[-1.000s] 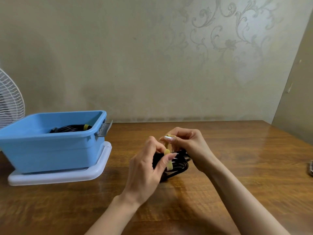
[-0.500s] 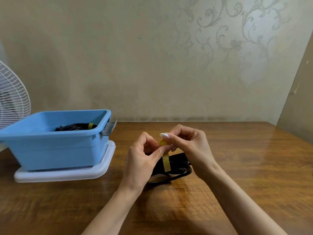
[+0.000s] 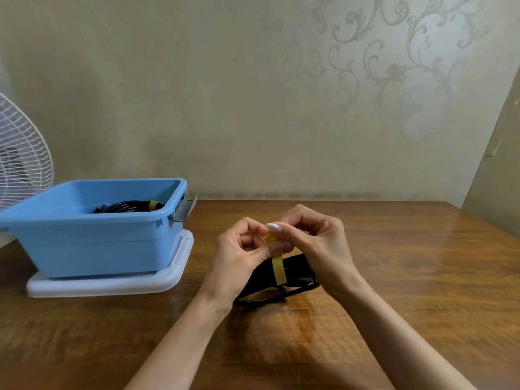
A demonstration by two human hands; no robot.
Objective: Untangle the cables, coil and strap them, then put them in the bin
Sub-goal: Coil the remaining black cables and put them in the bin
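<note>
Both forearms reach in from the near edge and meet over the middle of the wooden table (image 3: 408, 277). The left hand (image 3: 239, 254) and right hand (image 3: 315, 243) are raised knuckle to knuckle, fingers curled, thumb and forefinger of each pinching the top of a yellow strap (image 3: 278, 268). Its free end hangs down across the black cable coil (image 3: 298, 280), which sits just beneath the hands (whether it is fully resting on the table I cannot tell). Farther left, the blue bin (image 3: 92, 243) stands on a white lid (image 3: 112, 285) and holds a strapped cable (image 3: 126, 206). A white fan (image 3: 19, 153) is behind it.
</note>
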